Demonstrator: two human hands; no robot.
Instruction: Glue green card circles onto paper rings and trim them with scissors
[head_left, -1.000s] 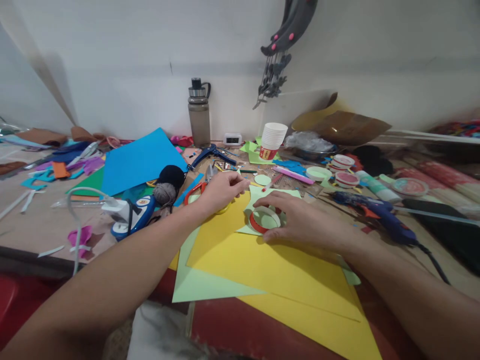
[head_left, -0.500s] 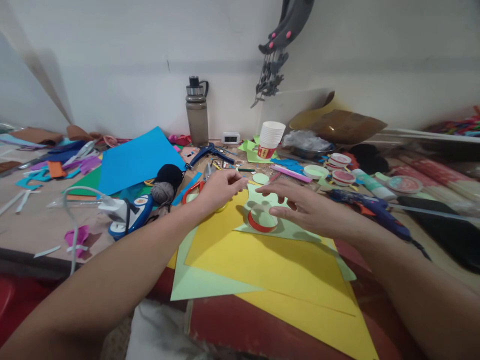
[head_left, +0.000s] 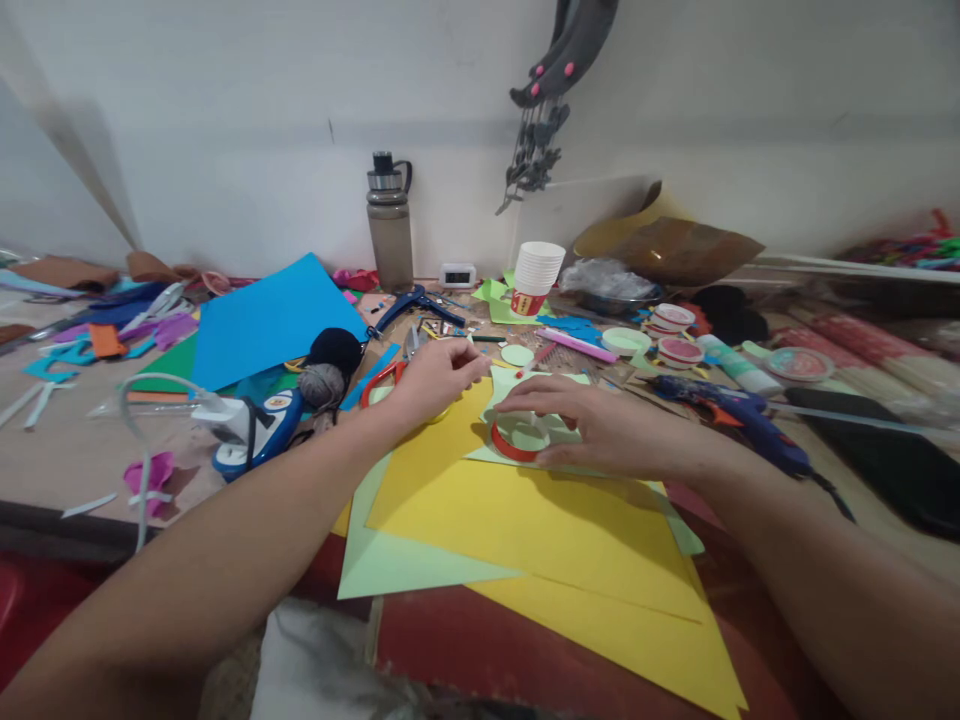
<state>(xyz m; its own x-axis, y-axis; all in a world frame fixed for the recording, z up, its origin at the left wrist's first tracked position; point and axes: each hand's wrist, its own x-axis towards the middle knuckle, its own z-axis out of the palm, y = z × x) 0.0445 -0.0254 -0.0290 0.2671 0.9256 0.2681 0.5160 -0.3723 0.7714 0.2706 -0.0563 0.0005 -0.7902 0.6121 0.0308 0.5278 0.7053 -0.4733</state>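
A shallow red ring (head_left: 514, 450) with a pale inside stands on a light green paper piece (head_left: 487, 453). My right hand (head_left: 600, 420) is curved around it, the thumb at its near right side and the fingers arched over its far side. Just left of that, my left hand (head_left: 444, 378) hovers over the paper with fingertips pinched together; whatever they hold, if anything, I cannot make out. Under the green piece lie yellow sheets (head_left: 517, 525) and a larger light green sheet (head_left: 405, 570). Orange-handled scissors (head_left: 384, 378) are partly hidden behind my left wrist.
Stacked paper cups (head_left: 537, 275) stand at the back, right of a water bottle (head_left: 390, 235) and a small clock (head_left: 457, 275). A glue gun (head_left: 739, 415) and black phone-like slab (head_left: 877, 455) lie right. Blue sheet (head_left: 274, 320), yarn balls (head_left: 322, 385) and a power strip (head_left: 255, 440) lie left.
My right hand has come down and left, its fingers closing about the red ring. My left hand stays nearly where it was, still pinched. The camera view has shifted slightly.
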